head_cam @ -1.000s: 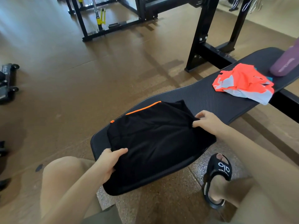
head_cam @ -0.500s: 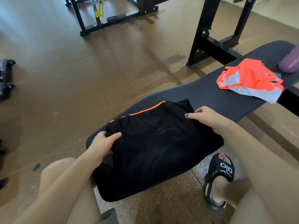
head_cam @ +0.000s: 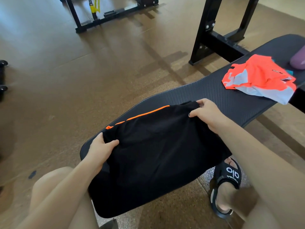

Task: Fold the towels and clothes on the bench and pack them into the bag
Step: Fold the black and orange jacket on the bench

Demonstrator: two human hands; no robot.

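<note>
Two hands are on the shorts, so you are in the folding step, with nothing packed that this view shows. Your left hand grips the near-left corner, thumb on top and fingers tucked under the cloth. Your right hand pinches the far-right corner at the top edge, fingers curled over the hem.

The shorts lie spread on the near end of the bench, and their lower part hangs off the pad's front edge toward your knees. They are black, thin and limp, with an orange stripe running along the far edge. The cloth shows soft creases between your hands, so it looks pulled only loosely taut.

The next move, as I judge it, calls for carrying one held edge over to meet the other, keeping both corners level so the halves match. Watch the hanging part: it may drag or slide off the pad as you lift.

Further along the bench an orange and grey top sits crumpled, not yet folded, with a purple thing just beyond it at the frame's edge. No bag is in view, so you cannot tell from here where it stands.
</note>
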